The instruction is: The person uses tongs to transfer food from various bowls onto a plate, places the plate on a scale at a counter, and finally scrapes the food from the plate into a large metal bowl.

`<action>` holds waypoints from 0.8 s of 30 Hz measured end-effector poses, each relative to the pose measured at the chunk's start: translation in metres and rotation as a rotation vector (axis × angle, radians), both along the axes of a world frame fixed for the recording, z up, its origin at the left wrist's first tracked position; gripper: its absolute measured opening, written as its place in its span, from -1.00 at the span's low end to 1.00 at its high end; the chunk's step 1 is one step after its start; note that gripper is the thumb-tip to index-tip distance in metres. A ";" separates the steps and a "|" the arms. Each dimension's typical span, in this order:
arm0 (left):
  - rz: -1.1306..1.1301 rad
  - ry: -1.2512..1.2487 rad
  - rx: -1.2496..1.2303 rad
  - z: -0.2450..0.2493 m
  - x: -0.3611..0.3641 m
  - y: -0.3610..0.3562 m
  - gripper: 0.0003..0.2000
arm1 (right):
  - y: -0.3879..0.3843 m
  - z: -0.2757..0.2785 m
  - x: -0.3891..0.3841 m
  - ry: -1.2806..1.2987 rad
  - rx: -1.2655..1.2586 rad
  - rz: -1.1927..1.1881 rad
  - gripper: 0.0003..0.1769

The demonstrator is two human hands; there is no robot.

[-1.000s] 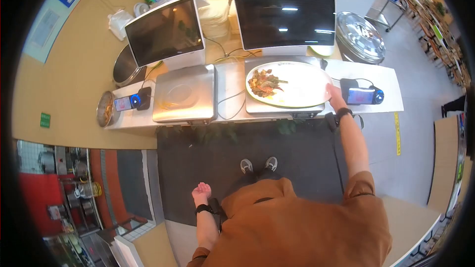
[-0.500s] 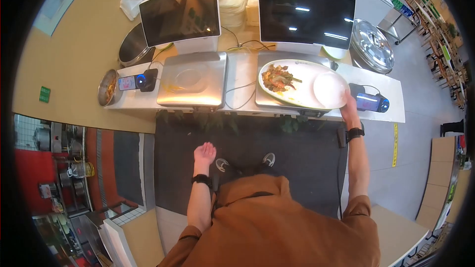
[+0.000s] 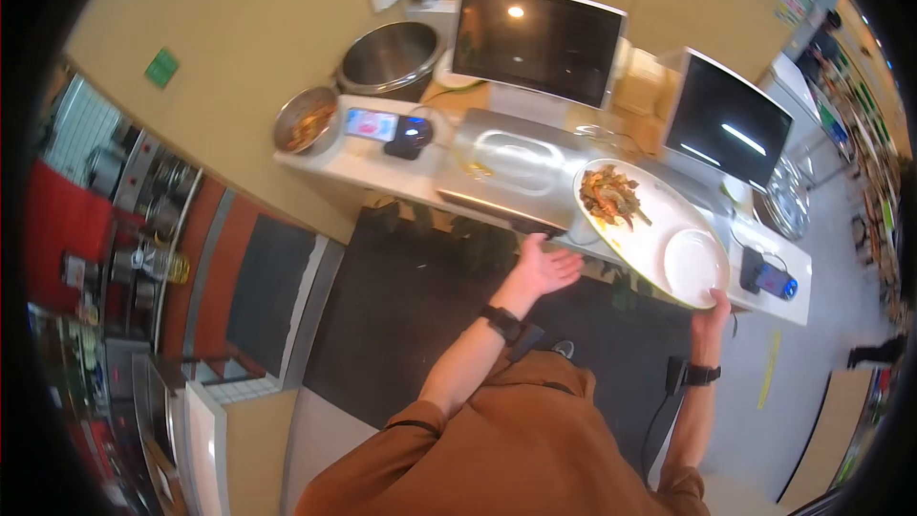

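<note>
My right hand (image 3: 709, 313) grips the near right rim of a white oval platter (image 3: 642, 247). Cooked food (image 3: 611, 196) is heaped at the platter's far left end, and a small white round dish (image 3: 695, 263) lies at the end by my hand. The platter is held off the counter's front edge at a slant. My left hand (image 3: 549, 268) is empty with its fingers spread, palm up, in front of the counter and left of the platter. Behind it is a steel-topped scale-like unit (image 3: 516, 167) with a shiny wet-looking patch.
A metal bowl of food scraps (image 3: 308, 121) stands at the counter's left end, before a large steel bin (image 3: 387, 59). Two monitors (image 3: 535, 43) rise behind the counter. Phones on stands sit at both ends, the right one (image 3: 774, 279) close to the platter. Cables run behind.
My view has turned left. The platter has come off the right-hand unit toward me, still in my right hand. My left hand has risen toward the counter, and its fingers have spread.
</note>
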State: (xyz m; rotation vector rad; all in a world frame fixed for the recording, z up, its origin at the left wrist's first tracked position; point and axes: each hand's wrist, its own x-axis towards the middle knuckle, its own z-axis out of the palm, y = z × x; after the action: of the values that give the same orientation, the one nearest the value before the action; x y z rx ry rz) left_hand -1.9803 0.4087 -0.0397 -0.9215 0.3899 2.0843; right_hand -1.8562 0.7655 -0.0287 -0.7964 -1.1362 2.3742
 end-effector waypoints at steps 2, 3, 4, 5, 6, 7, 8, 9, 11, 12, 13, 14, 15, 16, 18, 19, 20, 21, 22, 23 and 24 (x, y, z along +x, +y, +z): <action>-0.016 0.042 0.045 0.007 -0.004 -0.016 -0.28 | -0.058 0.018 -0.016 0.004 -0.063 0.016 -0.36; -0.026 0.056 0.087 0.025 0.008 0.008 -0.27 | -0.049 0.044 -0.010 -0.001 -0.077 0.036 -0.35; -0.019 0.089 0.076 0.028 0.007 -0.003 -0.24 | -0.071 0.039 -0.022 0.035 -0.102 0.075 -0.34; 0.021 0.135 0.097 0.031 0.005 -0.016 -0.22 | -0.094 0.037 -0.036 0.055 -0.127 0.112 -0.33; 0.060 0.179 0.118 0.039 0.005 -0.029 -0.19 | -0.121 0.039 -0.051 0.089 -0.144 0.130 -0.34; 0.098 0.221 0.140 0.043 0.007 -0.043 -0.17 | -0.147 0.043 -0.062 0.080 -0.150 0.148 -0.37; 0.160 0.281 0.210 0.043 0.008 -0.055 -0.10 | -0.171 0.045 -0.073 0.071 -0.156 0.166 -0.39; 0.220 0.295 0.255 0.049 0.009 -0.068 -0.11 | -0.190 0.046 -0.086 0.064 -0.161 0.184 -0.41; 0.334 0.267 0.345 0.083 0.004 -0.078 -0.12 | -0.205 0.045 -0.117 0.019 -0.193 0.242 -0.44; 0.366 0.287 0.326 0.094 0.000 -0.094 -0.18 | -0.222 0.043 -0.133 0.013 -0.214 0.274 -0.46; 0.397 0.331 0.275 0.098 -0.007 -0.111 -0.21 | -0.255 0.060 -0.143 0.028 -0.222 0.320 -0.47; 0.427 0.372 0.225 0.102 -0.014 -0.128 -0.23 | -0.271 0.049 -0.158 0.038 -0.250 0.349 -0.48; 0.456 0.412 0.173 0.104 -0.021 -0.143 -0.25 | -0.294 0.049 -0.171 0.047 -0.277 0.378 -0.48; 0.473 0.456 0.118 0.099 -0.029 -0.157 -0.35 | -0.312 0.053 -0.183 0.039 -0.274 0.406 -0.48; 0.412 0.504 -0.055 0.099 -0.049 -0.180 -0.39 | -0.357 0.061 -0.205 0.006 -0.275 0.450 -0.47; 0.375 0.530 -0.142 0.096 -0.055 -0.189 -0.40 | -0.377 0.064 -0.213 0.041 -0.280 0.491 -0.47; 0.393 0.520 -0.187 0.094 -0.060 -0.197 -0.46 | -0.397 0.067 -0.220 0.080 -0.287 0.530 -0.48; 0.372 0.548 -0.278 0.100 -0.065 -0.205 -0.47 | -0.414 0.069 -0.231 0.120 -0.296 0.567 -0.48; 0.349 0.579 -0.371 0.108 -0.072 -0.213 -0.49 | -0.428 0.064 -0.245 0.085 -0.310 0.584 -0.49; 0.321 0.610 -0.465 0.112 -0.080 -0.222 -0.50 | -0.442 0.060 -0.256 0.079 -0.319 0.615 -0.48; 0.342 0.604 -0.509 0.110 -0.094 -0.230 -0.54 | -0.454 0.055 -0.269 0.067 -0.332 0.642 -0.48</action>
State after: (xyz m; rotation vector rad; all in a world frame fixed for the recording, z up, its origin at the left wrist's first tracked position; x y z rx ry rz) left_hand -2.0747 0.1789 0.0698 -0.6382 1.1905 2.6258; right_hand -2.1254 0.3118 0.0263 -0.4833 -1.1027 3.1542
